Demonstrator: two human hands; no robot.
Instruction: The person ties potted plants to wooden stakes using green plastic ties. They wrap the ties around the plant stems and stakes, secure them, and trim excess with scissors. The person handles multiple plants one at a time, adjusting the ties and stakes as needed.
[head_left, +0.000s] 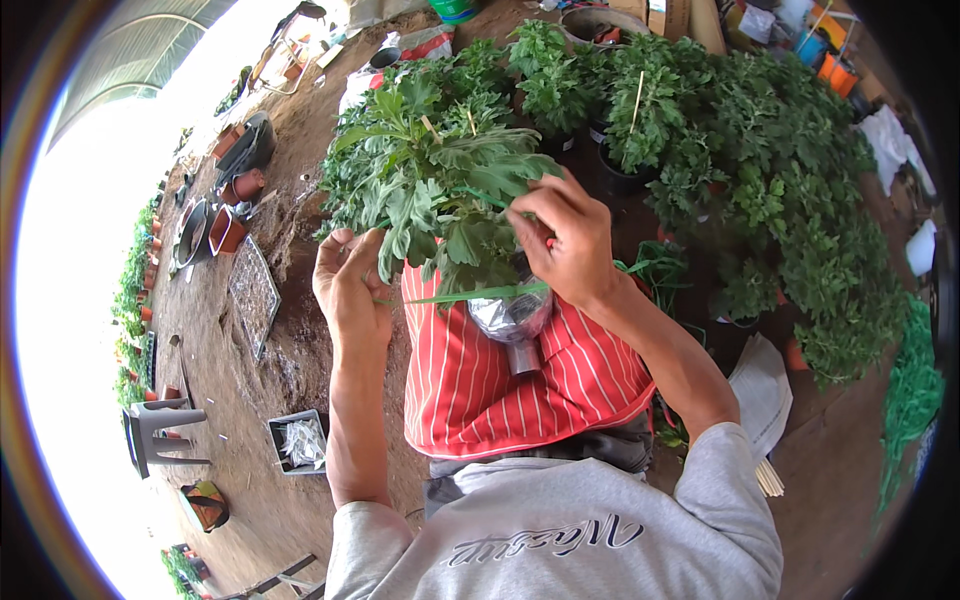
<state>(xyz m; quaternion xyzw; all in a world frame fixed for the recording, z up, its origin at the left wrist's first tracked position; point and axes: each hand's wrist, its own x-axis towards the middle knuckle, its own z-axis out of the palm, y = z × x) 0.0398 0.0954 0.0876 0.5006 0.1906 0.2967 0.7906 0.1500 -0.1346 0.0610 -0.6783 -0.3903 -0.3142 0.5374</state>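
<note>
A leafy green potted plant (450, 202) stands before me, above a red striped apron (517, 405) over my lap. Its rounded base (510, 319) has a shiny, clear plastic look. My left hand (351, 266) is at the plant's left side, fingers bent, at the end of a green plastic tie strip (472, 294) that crosses low in front of the leaves. On the right side, my right hand (559, 225) pinches a green strip at the leaves' edge, thumb and fingers together. Leaves hide how the strip runs behind the plant.
Dense potted leafy plants (795, 172) fill the right and upper right. More green strips (656, 266) lie right of my lap. On the soil to the left are a seedling tray (255, 292), a grey crate (298, 442) with pale pieces, and a grey stool (165, 433).
</note>
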